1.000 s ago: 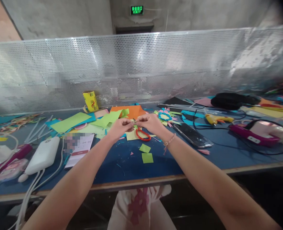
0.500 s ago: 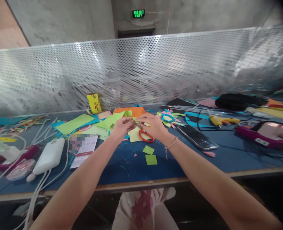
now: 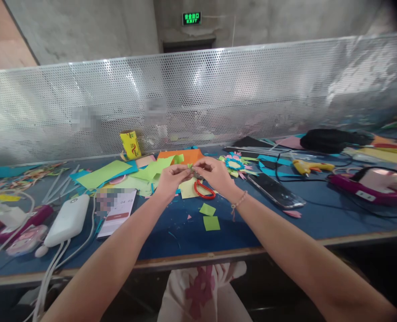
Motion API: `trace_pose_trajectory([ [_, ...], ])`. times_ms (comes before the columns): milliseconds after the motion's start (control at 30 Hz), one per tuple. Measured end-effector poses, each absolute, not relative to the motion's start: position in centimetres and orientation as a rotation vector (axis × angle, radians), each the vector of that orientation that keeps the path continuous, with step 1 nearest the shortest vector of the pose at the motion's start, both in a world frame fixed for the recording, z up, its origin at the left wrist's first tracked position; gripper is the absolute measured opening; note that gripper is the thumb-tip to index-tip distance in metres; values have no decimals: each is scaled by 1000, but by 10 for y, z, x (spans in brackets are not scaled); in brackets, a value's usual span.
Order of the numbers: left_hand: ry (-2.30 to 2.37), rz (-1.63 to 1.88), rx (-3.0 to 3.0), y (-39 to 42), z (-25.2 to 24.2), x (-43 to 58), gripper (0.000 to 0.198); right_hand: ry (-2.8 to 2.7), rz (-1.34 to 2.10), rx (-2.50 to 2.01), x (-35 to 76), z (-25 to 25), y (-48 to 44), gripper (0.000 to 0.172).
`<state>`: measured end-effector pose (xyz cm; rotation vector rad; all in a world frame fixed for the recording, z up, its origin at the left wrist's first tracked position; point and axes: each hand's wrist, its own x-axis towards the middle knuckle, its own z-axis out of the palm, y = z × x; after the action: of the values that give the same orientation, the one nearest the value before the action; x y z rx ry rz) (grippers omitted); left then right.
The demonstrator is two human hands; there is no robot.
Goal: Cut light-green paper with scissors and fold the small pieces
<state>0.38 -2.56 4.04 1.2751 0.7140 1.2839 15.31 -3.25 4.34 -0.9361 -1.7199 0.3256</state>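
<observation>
Right hand point(image 3: 215, 172) just went from flattened-out fingers to a pinch, so the little green paper point(image 3: 189, 166) is now nipped between it and the pinching left hand point(image 3: 172, 177). Red-handled scissors point(image 3: 204, 196) lie just nearside.

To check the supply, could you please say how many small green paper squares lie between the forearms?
2: the front green paper square lies nearer the blue table's front edge; the back green paper square, turned askew, lies just behind. Others may be hidden.
</observation>
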Motion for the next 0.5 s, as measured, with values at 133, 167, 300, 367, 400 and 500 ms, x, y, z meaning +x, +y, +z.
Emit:
trace_pose_trajectory([
  [133, 713, 1312, 1391, -27, 41, 4, 18, -1654, 476, -917, 151, 41, -30, 14],
  [167, 716, 1319, 1417, -27, 41, 4, 19, -1643, 496, -910, 151, 40, -30, 14],
  [300, 735, 1360, 1444, -27, 40, 4, 19, -1595, 552, -872, 148, 41, -30, 14],
  [367, 743, 1372, 1414, -27, 39, 5, 18, -1551, 589, -861, 146, 42, -31, 12],
  [400, 746, 1375, 1390, -26, 39, 5, 18, -1518, 618, -859, 145, 42, -31, 12],
  [500, 732, 1362, 1311, -24, 38, 6, 17, -1426, 727, -854, 144, 42, -31, 14],
])
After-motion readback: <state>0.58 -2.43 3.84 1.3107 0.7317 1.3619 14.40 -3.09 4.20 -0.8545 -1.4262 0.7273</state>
